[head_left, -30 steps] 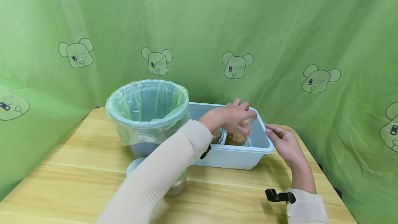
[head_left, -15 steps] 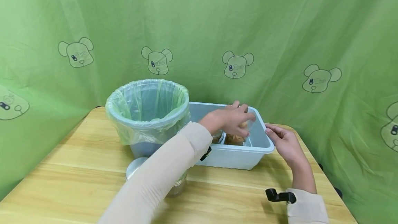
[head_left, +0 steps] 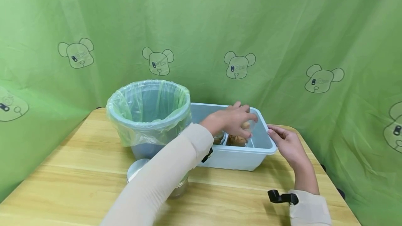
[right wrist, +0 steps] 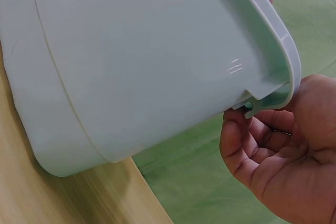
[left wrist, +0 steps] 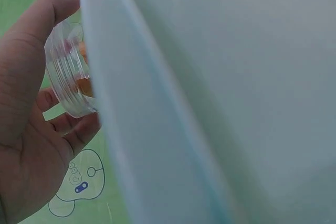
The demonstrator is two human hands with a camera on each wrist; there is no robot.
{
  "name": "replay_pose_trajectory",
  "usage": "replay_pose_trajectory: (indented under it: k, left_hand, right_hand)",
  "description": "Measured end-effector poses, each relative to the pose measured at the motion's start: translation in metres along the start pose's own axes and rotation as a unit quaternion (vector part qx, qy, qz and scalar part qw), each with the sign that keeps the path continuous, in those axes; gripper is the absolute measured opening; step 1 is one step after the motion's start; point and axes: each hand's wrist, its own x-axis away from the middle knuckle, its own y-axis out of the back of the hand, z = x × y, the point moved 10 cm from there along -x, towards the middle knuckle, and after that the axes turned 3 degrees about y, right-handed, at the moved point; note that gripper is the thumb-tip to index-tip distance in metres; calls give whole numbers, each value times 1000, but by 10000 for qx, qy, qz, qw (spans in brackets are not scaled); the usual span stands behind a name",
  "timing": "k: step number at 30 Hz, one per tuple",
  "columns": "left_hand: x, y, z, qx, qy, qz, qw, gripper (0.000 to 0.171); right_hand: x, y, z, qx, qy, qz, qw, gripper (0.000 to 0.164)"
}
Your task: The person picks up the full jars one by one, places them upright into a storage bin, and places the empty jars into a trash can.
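My left hand (head_left: 235,118) reaches into a pale blue plastic bin (head_left: 230,159). In the left wrist view its thumb and fingers curl round a clear threaded-neck jar (left wrist: 64,74) with orange-brown contents; the bin wall hides the rest of the jar. Brown crumbly-looking contents (head_left: 237,141) show beneath that hand, and a second jar (head_left: 219,138) stands beside them, partly covered by the wrist. At the bin's right end, my right hand (head_left: 288,145) grips the rim, thumb on top. The right wrist view shows its fingers (right wrist: 236,142) curled under the rim's corner.
A round blue bucket (head_left: 147,149) lined with a translucent green bag (head_left: 125,132) stands left of the bin. On the wooden table (head_left: 78,177), a round silvery lid (head_left: 137,167) and another clear jar (head_left: 180,188) sit partly behind the left sleeve. Green curtain (head_left: 201,16) surrounds the table.
My left hand has sunk slightly into the bin, and a little less of the brown contents shows below it. The right hand keeps its grip on the rim.
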Motion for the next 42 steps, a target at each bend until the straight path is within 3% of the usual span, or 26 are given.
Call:
replay_pose_trajectory:
  k: [12,25,32,42]
  left_hand:
    - [3,4,-3,-405,39,73,9991,70]
    - [17,42,-12,-982,12,-111,9951,73]
    - [32,61,-11,-1050,64,-210,9942,69]
    - [68,88,0,-1017,193,-573,9930,68]
  right_hand:
    - [-1,1,0,73,25,-4,10000,60]
    - [-1,1,-3,81,-44,20,10000,61]
    - [1,3,-4,207,-70,-22,9998,62]
    - [0,-1,-2,178,-56,-2,9998,62]
